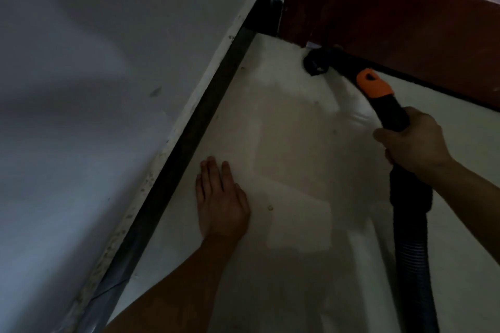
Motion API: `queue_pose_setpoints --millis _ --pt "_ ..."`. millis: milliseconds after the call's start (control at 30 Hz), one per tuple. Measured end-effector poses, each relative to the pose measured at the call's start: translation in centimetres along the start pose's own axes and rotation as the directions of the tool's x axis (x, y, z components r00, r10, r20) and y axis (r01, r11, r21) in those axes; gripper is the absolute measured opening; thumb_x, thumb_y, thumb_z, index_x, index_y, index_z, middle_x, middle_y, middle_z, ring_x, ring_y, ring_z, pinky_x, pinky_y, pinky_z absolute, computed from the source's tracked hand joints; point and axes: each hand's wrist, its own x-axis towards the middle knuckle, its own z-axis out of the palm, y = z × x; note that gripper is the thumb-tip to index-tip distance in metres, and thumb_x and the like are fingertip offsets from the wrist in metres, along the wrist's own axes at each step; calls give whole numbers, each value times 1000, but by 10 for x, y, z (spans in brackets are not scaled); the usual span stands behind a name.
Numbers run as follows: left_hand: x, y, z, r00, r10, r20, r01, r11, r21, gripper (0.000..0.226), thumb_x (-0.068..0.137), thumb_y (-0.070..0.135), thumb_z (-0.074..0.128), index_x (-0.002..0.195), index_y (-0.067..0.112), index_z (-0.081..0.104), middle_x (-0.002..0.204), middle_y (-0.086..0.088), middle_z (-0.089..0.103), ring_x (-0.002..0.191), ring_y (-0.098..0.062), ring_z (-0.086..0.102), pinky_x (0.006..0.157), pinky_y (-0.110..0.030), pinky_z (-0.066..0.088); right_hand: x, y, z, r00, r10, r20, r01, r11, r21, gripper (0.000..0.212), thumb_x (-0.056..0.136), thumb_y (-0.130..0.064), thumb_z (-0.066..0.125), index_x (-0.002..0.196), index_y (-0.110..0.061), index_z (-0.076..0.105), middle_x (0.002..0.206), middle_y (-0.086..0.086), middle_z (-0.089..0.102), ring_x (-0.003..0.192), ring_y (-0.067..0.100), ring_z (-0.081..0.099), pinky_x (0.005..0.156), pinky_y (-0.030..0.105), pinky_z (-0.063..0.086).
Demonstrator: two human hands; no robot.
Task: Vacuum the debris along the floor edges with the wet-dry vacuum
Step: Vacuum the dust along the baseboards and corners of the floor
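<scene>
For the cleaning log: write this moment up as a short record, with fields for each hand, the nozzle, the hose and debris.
left hand: flat on the pale floor, fingers straight, beside the dark baseboard
right hand: grips the black wand below its orange collar
nozzle: at the foot of the reddish-brown door, near the corner
hose: ribbed, runs back below the right hand
debris: small specks on the floor

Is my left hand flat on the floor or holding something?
Flat: the left hand lies palm down on the pale floor, fingers straight, holding nothing.
</scene>
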Motion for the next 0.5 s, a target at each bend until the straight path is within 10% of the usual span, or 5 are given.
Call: queue_pose_setpoints --millis 333,500 --pt "-2 3 -2 999 12 -49 -15 999 -52 52 90 17 40 137 -3 46 147 -28 36 138 -41 32 114 -50 23 -84 48 -19 971 -64 230 60 998 27 24 75 -2 74 78 -19 57 51 4 55 33 9 50 34 20 39" --pt "-2 3 -1 998 12 -60 -16 998 -63 53 91 19 37 137 -3 46 147 -28 35 138 -42 31 114 -50 22 -85 81 -50 993 105 -45 -104 994 31 18 80 -9 72 94 -11 60 60 13 61 46 25 58 48 27 42"
